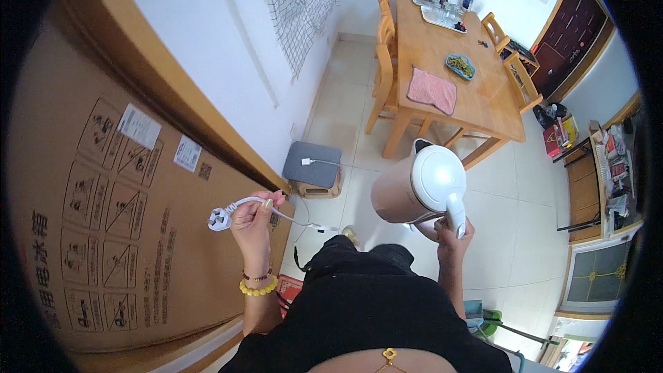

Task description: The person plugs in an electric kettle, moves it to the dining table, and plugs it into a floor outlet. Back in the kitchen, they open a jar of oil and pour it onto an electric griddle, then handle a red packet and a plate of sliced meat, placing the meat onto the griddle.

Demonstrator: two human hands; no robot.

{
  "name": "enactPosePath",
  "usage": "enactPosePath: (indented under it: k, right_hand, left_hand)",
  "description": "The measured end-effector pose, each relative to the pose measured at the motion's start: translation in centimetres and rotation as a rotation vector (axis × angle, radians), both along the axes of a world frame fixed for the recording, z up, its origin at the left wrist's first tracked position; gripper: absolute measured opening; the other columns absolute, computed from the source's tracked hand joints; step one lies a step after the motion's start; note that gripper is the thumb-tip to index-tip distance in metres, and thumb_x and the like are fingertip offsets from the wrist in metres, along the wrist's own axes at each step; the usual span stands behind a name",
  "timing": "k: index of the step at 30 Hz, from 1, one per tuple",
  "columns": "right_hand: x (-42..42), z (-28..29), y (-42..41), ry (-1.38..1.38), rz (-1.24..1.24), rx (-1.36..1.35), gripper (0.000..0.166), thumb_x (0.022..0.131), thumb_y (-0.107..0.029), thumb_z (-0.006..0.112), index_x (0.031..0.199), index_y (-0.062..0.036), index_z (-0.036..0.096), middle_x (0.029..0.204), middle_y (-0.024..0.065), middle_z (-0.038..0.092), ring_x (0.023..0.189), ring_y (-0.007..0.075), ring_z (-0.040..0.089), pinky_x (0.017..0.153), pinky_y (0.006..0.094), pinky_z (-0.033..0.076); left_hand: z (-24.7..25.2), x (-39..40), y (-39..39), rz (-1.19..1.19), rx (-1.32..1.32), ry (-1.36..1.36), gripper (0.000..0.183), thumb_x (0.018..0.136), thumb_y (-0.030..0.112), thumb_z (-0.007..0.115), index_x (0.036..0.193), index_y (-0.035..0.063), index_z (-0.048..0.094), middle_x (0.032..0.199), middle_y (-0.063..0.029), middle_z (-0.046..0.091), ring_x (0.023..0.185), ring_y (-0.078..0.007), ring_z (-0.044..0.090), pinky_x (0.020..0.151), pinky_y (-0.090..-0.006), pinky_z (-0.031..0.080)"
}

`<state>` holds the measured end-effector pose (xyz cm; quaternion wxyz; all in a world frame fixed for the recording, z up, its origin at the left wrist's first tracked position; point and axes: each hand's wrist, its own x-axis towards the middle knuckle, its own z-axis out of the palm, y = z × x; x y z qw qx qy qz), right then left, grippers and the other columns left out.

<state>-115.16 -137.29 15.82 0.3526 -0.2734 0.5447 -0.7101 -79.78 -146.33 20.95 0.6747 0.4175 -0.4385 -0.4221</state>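
My left hand (256, 215) pinches a white power cord (290, 217) just behind its three-pin plug (220, 219), whose prongs face up and to the left. Bracelets circle that wrist. My right hand (455, 233) grips the white handle of an electric kettle (399, 189) with a pinkish body and a closed white lid (440, 171). The kettle is held over the tiled floor, tilted with its spout away from me. The cord runs from my left hand towards the right and hangs down; its far end is hard to make out.
A large cardboard box (155, 248) stands at my left. Ahead is a small stool (313, 166) with a grey top and a white charger on it. A wooden dining table (481, 109) with chairs holds a pink cloth (432, 90), a dish and trays. A cluttered shelf (603, 181) is at right.
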Motion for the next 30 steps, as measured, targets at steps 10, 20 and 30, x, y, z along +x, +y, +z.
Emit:
enactPosePath:
  k: [10, 20, 30]
  right_hand:
    - [-6.0, 1.4, -15.3, -0.045, -0.012, -0.013, 0.03, 0.059, -0.001, 0.061, 0.089, 0.0027, 0.062, 0.077, 0.0044, 0.059, 0.067, 0.0135, 0.057, 0.059, 0.0258, 0.045]
    - [-19.7, -0.5, -27.6, -0.008, -0.041, -0.051, 0.018, 0.067, 0.003, 0.066, 0.085, -0.0001, 0.063, 0.075, 0.0012, 0.06, 0.062, 0.0095, 0.056, 0.056, 0.0248, 0.044]
    - [-34.3, -6.6, -35.1, 0.178, -0.273, 0.029, 0.013, 0.071, 0.001, 0.066, 0.084, -0.0007, 0.063, 0.074, 0.0, 0.06, 0.065, 0.0075, 0.055, 0.057, 0.0234, 0.044]
  left_hand:
    - [2.0, -6.5, -9.4, 0.024, 0.024, -0.054, 0.01, 0.092, -0.003, 0.061, 0.101, -0.0036, 0.063, 0.094, -0.0154, 0.07, 0.088, -0.0233, 0.069, 0.085, -0.0376, 0.058]
    - [2.7, -14.7, -18.5, 0.295, -0.009, -0.116, 0.009, 0.092, -0.005, 0.057, 0.097, -0.0047, 0.063, 0.096, -0.0152, 0.069, 0.087, -0.0205, 0.068, 0.085, -0.034, 0.057]
    - [3.6, -22.3, -25.8, 0.258, -0.002, -0.166, 0.019, 0.096, 0.006, 0.06, 0.113, -0.0026, 0.06, 0.104, -0.017, 0.069, 0.096, -0.0228, 0.067, 0.09, -0.0348, 0.055]
